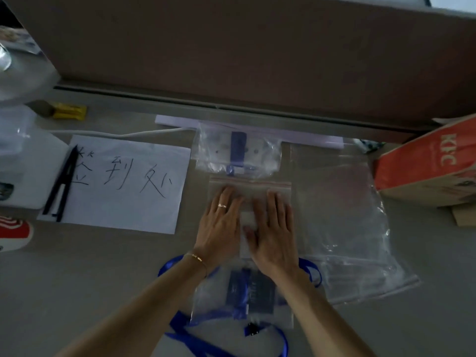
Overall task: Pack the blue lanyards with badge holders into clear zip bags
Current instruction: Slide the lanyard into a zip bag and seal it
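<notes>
An empty clear zip bag (251,186) with a red seal line lies flat at the table's middle. My left hand (221,222) and my right hand (270,228) rest palm-down on it, side by side, fingers spread and flat. Behind it sits a packed zip bag (239,153) holding a blue lanyard and badge holder. Below my wrists lies a badge holder (252,295) with a dark card, its blue lanyard (180,331) looping loose around it. A black clip (253,328) shows near its lower edge.
A stack of spare clear zip bags (345,228) lies to the right. A red KFC paper bag (432,166) stands at far right. A handwritten white sheet (123,184) with black pens (61,186) lies left. A brown partition (257,47) closes the back.
</notes>
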Demonstrator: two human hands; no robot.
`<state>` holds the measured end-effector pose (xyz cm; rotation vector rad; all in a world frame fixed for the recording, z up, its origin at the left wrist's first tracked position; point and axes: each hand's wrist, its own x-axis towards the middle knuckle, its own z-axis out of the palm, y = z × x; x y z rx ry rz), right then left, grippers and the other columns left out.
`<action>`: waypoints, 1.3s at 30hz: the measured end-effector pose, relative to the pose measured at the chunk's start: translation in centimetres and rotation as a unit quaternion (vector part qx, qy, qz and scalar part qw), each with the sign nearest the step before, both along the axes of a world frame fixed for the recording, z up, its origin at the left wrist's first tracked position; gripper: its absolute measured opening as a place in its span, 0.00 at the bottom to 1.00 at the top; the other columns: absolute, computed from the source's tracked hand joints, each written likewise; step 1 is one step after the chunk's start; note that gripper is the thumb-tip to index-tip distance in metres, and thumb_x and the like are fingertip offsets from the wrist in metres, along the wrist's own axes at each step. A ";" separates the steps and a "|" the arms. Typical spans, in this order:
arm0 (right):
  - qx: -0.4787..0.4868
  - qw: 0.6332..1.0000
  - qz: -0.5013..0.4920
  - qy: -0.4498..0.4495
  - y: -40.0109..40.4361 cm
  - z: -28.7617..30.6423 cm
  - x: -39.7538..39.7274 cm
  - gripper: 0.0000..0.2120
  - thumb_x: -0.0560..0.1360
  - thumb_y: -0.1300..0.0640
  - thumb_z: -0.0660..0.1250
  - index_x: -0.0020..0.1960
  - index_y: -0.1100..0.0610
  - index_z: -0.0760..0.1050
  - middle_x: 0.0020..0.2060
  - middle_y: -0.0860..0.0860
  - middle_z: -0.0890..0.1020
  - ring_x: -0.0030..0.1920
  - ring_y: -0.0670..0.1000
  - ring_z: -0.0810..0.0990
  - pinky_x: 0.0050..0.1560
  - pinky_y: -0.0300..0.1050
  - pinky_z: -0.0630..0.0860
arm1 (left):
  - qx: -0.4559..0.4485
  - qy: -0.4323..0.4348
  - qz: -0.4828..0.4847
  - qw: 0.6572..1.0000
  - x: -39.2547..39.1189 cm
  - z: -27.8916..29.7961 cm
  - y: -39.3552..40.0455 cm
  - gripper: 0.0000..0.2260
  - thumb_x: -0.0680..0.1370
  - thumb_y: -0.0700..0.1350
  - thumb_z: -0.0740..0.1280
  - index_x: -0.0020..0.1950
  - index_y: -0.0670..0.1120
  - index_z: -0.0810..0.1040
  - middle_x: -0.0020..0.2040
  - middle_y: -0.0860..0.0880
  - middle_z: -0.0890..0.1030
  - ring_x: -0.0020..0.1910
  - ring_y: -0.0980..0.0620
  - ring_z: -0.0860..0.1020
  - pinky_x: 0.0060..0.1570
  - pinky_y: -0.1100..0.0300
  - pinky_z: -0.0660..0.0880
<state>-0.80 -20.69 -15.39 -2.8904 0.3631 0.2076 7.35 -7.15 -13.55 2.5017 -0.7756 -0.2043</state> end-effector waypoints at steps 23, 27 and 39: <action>0.029 0.997 0.002 0.066 -0.1 1.6 0.6 0.35 0.82 0.39 0.47 0.81 0.51 0.35 0.79 0.55 0.35 0.79 0.56 0.33 0.79 0.59 0.41 | -0.067 0.151 0.151 0.975 8.0 3.7 2.8 0.11 0.75 0.35 0.68 0.49 0.50 0.81 0.41 0.55 0.82 0.42 0.56 0.80 0.44 0.55 0.80; 0.086 0.991 0.012 0.102 -0.4 3.1 1.1 0.37 0.81 0.37 0.47 0.80 0.50 0.32 0.79 0.53 0.32 0.78 0.53 0.30 0.79 0.56 0.37 | -0.083 0.129 0.114 0.982 7.3 5.4 3.1 0.14 0.74 0.32 0.69 0.55 0.47 0.79 0.39 0.56 0.81 0.37 0.59 0.80 0.39 0.63 0.81; 0.065 0.991 0.073 -0.088 3.5 14.2 1.1 0.11 0.73 0.57 0.72 0.56 0.49 0.82 0.52 0.46 0.84 0.59 0.48 0.79 0.77 0.53 0.59 | -0.113 0.049 -0.064 0.990 0.4 12.2 4.6 0.16 0.74 0.33 0.71 0.53 0.49 0.71 0.41 0.53 0.81 0.39 0.51 0.79 0.36 0.54 0.78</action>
